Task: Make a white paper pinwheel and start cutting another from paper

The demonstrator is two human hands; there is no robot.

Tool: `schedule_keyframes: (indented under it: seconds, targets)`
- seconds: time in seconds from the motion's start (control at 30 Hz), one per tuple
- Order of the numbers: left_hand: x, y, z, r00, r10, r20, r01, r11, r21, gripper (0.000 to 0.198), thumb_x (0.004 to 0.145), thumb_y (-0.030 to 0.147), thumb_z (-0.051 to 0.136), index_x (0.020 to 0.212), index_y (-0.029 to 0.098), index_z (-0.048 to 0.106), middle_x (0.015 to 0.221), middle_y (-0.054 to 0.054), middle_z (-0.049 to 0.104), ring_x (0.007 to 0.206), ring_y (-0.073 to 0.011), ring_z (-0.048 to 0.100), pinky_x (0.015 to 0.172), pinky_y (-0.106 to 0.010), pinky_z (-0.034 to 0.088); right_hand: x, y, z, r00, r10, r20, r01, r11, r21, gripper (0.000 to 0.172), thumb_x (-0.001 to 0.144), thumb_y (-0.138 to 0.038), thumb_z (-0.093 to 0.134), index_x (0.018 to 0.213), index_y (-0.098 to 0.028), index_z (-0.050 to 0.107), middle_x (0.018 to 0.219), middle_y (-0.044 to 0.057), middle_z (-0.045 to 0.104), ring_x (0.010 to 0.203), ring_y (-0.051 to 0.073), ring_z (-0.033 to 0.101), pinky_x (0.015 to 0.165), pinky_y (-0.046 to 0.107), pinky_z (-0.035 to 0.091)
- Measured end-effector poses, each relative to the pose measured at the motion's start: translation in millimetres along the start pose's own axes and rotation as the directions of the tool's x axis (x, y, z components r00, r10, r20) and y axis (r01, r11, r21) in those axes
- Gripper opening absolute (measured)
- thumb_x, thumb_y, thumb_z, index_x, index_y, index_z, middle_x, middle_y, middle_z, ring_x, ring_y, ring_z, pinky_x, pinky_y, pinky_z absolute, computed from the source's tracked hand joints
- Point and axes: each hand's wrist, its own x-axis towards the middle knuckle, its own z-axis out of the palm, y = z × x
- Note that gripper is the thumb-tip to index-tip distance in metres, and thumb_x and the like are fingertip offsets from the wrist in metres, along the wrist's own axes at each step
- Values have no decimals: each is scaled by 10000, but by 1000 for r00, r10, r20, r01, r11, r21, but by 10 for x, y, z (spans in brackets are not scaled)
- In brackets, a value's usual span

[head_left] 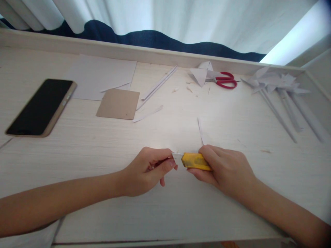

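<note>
Near the table's front middle, my right hand (227,168) is closed round a yellow utility knife (196,162), its front end pointing left. My left hand (147,170) faces it with thumb and forefinger pinched together on a small white paper piece (177,156), mostly hidden by the fingers. A thin pale edge spans the short gap between the knife's front and my left fingertips; I cannot tell whether it is blade or paper. Just beyond my right thumb, a narrow white paper strip (200,131) sticks up or lies on the table.
A phone (41,106) lies at left, near white paper sheets (100,74) and a brown card square (119,104). Paper strips (157,86) lie behind. Red-handled scissors (226,81) touch folded paper. Paper pinwheel-like shapes on rolled sticks (279,86) lie at right. Small scraps are scattered about.
</note>
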Motion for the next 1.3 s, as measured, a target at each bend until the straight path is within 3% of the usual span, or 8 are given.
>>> schedule_keyframes:
  seconds: [0.47,0.6,0.67,0.77,1.3]
  targets:
    - [4,-35,-24,1000,7,-5,-7,1000,-25,213,836,256,396,679,144,485,446,79,348,388,-48,435,387,-135,420,17,21,-4,999,33,-40,-36,996,-83,459,833,-547,247,636,-179,438,518,-8,515,442,123,506,406,231,207]
    - [-34,15,-23,995,7,101,-15,997,75,213,831,219,389,671,129,497,504,55,403,422,-46,466,394,-123,397,5,161,-29,979,175,-103,-191,966,-175,467,838,-543,225,624,-182,429,473,-10,497,377,112,448,384,218,167]
    - [-34,26,-25,995,-7,98,-3,995,98,223,834,228,385,672,125,500,503,53,401,423,-45,460,394,-119,390,2,223,-34,961,241,-134,-265,941,-209,462,830,-554,236,653,-180,440,487,-3,507,381,115,446,385,211,169]
    - [-4,6,-29,999,-16,28,14,998,61,234,840,270,386,688,133,499,479,68,350,409,-43,425,396,-122,402,14,251,-14,979,185,-86,-198,964,-178,465,831,-553,235,642,-180,438,465,-9,482,401,118,457,392,208,181]
    - [24,-25,-21,999,-35,8,36,999,-22,224,834,278,403,704,137,519,497,70,333,420,-38,398,409,-120,426,11,118,11,998,34,-50,-33,999,12,405,832,-510,295,644,-181,438,516,-14,498,443,103,477,421,213,260]
